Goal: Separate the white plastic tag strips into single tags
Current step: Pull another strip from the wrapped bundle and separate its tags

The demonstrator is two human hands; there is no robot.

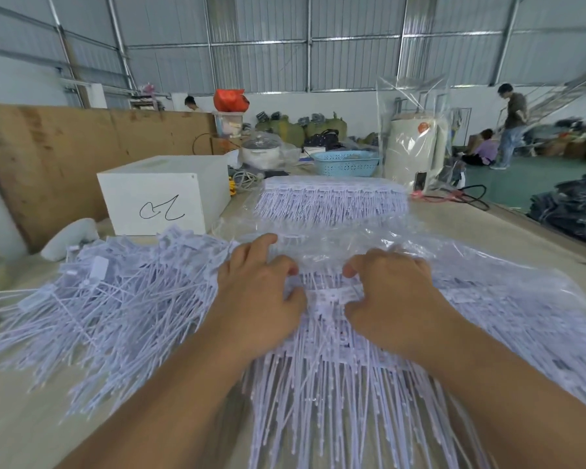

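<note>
Now both hands, left and right, are curling knuckles-up, pinching one tag strip between them at centre, loose tags lying at nine o'clock on the table.

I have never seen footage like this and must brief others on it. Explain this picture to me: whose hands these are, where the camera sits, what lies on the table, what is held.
There is no machine here. The camera is worn on a person's head, looking forward and down, so the two bare arms are that person's own. The left hand and right hand both grip a joined strip of white plastic tags lying on the stack of strips. To the left lies a loose pile of tags; farther back, another bundle on clear plastic wrap. A white box stands on the table.
</note>
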